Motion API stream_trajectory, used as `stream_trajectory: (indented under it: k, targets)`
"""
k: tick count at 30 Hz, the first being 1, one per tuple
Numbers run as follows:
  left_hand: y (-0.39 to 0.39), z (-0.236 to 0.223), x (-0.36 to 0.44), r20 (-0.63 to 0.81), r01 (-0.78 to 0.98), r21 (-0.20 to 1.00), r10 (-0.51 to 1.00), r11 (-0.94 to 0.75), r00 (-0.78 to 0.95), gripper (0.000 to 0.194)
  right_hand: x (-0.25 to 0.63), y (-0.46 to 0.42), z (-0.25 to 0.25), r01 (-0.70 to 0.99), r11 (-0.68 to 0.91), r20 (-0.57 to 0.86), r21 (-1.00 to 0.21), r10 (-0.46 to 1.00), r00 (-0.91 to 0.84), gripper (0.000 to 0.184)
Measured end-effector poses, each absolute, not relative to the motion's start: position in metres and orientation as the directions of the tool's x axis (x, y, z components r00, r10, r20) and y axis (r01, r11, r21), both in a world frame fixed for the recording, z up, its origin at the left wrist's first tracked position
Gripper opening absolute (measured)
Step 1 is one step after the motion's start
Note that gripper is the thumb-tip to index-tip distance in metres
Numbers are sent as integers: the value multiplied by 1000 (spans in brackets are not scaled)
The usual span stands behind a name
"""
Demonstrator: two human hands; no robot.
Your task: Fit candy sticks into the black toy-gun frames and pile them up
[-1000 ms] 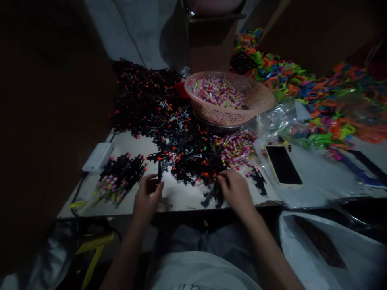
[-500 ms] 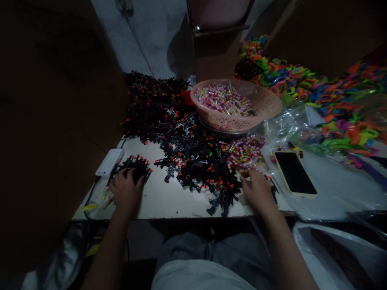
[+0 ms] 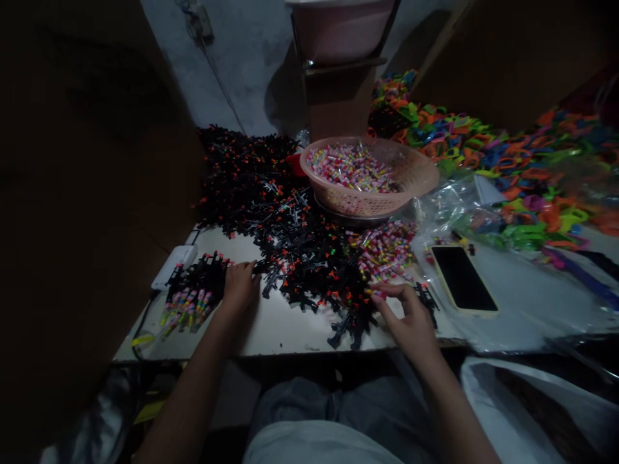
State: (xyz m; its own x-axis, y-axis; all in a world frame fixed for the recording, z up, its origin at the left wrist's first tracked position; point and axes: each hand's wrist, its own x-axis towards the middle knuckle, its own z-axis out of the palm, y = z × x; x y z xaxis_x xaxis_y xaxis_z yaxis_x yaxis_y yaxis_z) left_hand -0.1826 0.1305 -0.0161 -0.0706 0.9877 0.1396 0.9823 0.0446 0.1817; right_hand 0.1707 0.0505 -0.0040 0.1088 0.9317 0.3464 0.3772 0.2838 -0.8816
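Observation:
My left hand [image 3: 240,285] reaches palm down over the bare tabletop, its fingers closed at the end of a black toy gun [image 3: 262,266] jutting from the heap's left edge. Its fingertips are partly hidden. A small pink-and-yellow tube [image 3: 377,293] is pinched between the thumb and fingers of my right hand [image 3: 409,317]. Black toy guns with orange tips [image 3: 309,277] lie heaped between the hands. Beyond my right hand is a loose pile of colourful tubes [image 3: 387,248]. At the left, toy guns fitted with colourful tubes [image 3: 188,303] lie bunched together.
A pink perforated basket [image 3: 358,203] of tubes stands behind the heap. On the right, a phone [image 3: 464,278] rests on clear plastic, with bright plastic pieces [image 3: 522,167] piled behind. A white box-shaped device [image 3: 175,265] with a cable sits at left. The table's front edge [image 3: 300,353] is near me.
My left hand went from the near heap to the left bunch, then came back right to the heap's edge. My right hand moved right and now pinches a tube. The view shifted slightly.

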Motion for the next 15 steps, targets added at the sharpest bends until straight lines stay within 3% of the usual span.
stream_trajectory:
  k: [4,7,11,13,15]
  targets:
    - [106,-11,-190,155,956,277,977,101,-148,47,170,40,-7,273,192,228,-943,968,106,23]
    - [80,-2,-190,140,867,478,963,138,-230,42,163,32,-7,309,193,224,-931,972,66,25]
    - [47,16,-168,-65,468,859,951,208,-303,54,135,20,-1,387,323,302,-863,946,-117,27]
    - [30,25,-150,-200,248,937,960,246,-197,60,118,15,1,422,410,347,-809,912,-219,34]
    - [15,30,-130,-335,95,937,942,335,-19,57,104,12,1,469,487,370,-737,871,-324,42]
